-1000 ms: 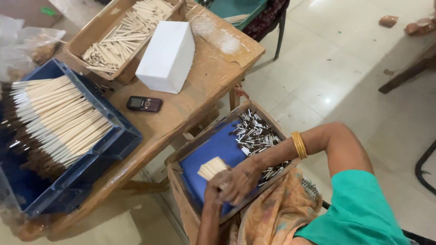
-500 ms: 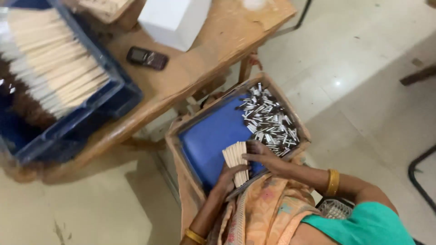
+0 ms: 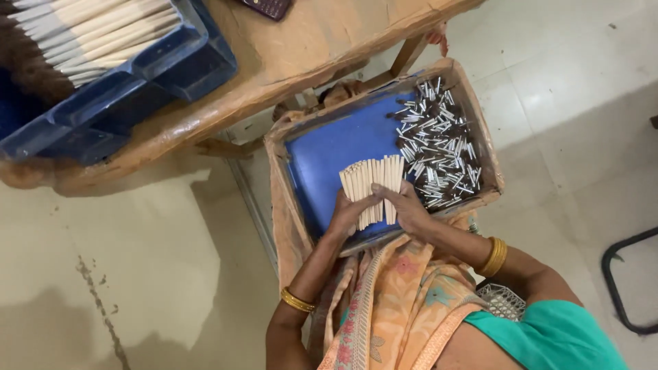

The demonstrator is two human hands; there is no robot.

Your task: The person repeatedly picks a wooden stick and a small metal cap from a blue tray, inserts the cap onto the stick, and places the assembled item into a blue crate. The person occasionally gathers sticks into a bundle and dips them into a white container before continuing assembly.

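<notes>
Both my hands hold a flat row of pale thin sticks [image 3: 373, 183] over a shallow box [image 3: 284, 205] on my lap. My left hand [image 3: 348, 214] grips the row's lower left, and my right hand [image 3: 408, 205] presses on its lower right. The sticks stand side by side, fanned slightly, above the box's blue lining [image 3: 329, 151]. A heap of small silver and dark pieces [image 3: 439, 154] fills the right side of the box, just beyond my right hand. Gold bangles are on both wrists.
A worn wooden table [image 3: 308, 48] stands beyond the box. On it a blue crate [image 3: 137, 75] holds many long pale sticks [image 3: 96, 27], and a dark phone [image 3: 269, 7] lies at the top edge. A black chair leg [image 3: 624, 274] and a white mesh basket [image 3: 504, 301] are at right.
The view has dropped closer to the box. The small stick bundle, first under one hand, is now held by both hands and spread into a flat row.
</notes>
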